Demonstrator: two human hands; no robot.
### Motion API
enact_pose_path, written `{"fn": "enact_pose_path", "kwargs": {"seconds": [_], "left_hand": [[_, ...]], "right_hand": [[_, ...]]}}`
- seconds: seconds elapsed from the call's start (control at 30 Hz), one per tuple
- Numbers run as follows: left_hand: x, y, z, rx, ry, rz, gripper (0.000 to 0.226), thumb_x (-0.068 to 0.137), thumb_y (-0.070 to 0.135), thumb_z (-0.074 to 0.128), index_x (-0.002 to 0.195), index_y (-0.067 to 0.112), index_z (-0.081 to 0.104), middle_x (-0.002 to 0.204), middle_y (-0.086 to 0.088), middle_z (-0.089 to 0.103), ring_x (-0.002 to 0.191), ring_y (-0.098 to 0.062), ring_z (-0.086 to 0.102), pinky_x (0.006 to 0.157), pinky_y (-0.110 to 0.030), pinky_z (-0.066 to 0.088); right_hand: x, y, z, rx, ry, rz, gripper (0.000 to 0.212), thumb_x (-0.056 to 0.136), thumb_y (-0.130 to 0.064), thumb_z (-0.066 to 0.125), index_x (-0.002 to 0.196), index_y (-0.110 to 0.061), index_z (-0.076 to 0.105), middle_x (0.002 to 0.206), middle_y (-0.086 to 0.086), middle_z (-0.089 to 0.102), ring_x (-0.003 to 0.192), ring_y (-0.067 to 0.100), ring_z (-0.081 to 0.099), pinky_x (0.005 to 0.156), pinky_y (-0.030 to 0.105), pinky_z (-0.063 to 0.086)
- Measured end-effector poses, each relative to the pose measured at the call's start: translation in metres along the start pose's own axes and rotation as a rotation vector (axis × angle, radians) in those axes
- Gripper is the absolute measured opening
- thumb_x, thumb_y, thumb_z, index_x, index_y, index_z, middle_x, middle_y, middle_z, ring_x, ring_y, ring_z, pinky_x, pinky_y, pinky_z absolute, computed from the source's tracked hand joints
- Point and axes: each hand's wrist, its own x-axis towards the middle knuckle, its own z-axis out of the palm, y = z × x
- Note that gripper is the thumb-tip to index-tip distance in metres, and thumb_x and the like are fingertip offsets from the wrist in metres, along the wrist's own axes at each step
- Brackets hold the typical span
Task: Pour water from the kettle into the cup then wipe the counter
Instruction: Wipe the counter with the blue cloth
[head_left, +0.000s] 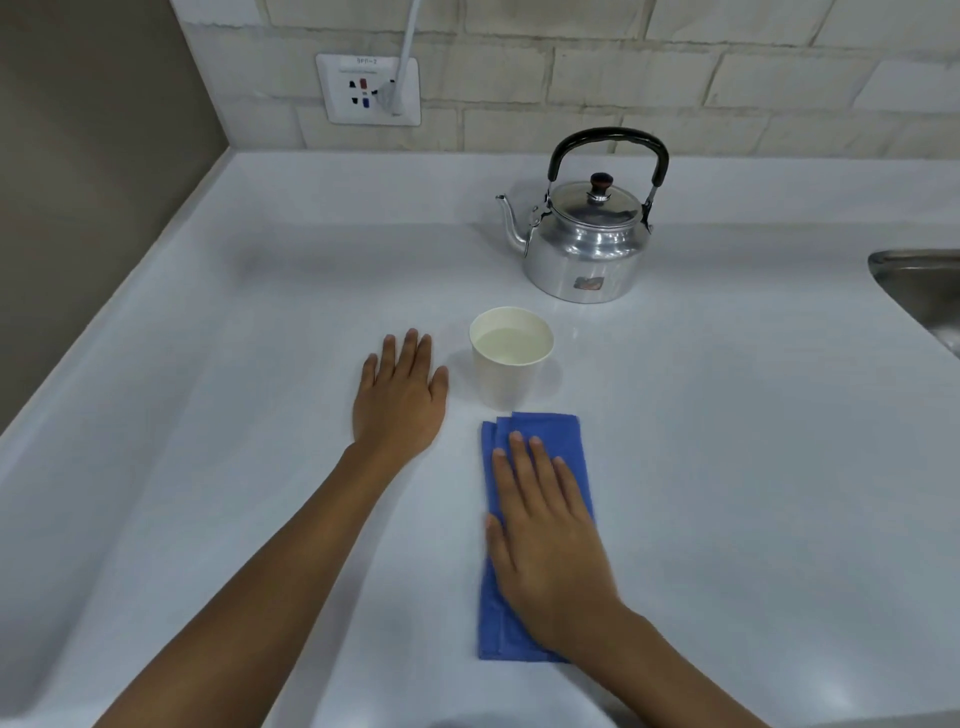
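Note:
A shiny metal kettle (587, 244) with a black handle stands upright at the back of the white counter (753, 441), spout pointing left. In front of it a white paper cup (510, 364) holds water. My left hand (400, 392) lies flat on the counter just left of the cup, fingers together, holding nothing. A folded blue cloth (535, 436) lies lengthwise in front of the cup. My right hand (545, 540) presses flat on top of the cloth, fingers extended, covering its middle.
A steel sink edge (914, 280) shows at the far right. A wall socket (368, 89) with a white cable plugged in sits on the tiled back wall. A grey side wall (78, 182) borders the counter on the left.

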Motion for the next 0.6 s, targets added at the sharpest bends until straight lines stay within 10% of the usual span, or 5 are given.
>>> {"fn": "enact_pose_path", "kwargs": {"seconds": [0.33,0.6], "left_hand": [[-0.001,0.005,0.0,-0.008,-0.007,-0.01,0.055,0.096,0.039,0.01,0.145,0.016,0.001,0.157,-0.001,0.0,0.143,-0.022,-0.004,0.116,-0.038,-0.002],[0.0,0.001,0.001,0.001,0.013,0.005,0.055,0.096,0.038,0.011,0.145,0.016,0.001,0.157,-0.002,0.001,0.143,-0.022,-0.004,0.116,-0.037,0.0]], "right_hand": [[0.057,0.135,-0.019,-0.074,0.006,0.362,0.058,0.096,-0.035,0.026,0.148,-0.019,0.007,0.158,-0.002,0.006,0.143,0.025,0.001,0.116,0.049,0.002],[0.002,0.107,-0.006,-0.031,0.014,0.146,0.061,0.089,-0.052,0.002,0.145,-0.028,-0.006,0.153,-0.014,-0.009,0.142,0.014,-0.013,0.117,0.037,-0.005]]}}
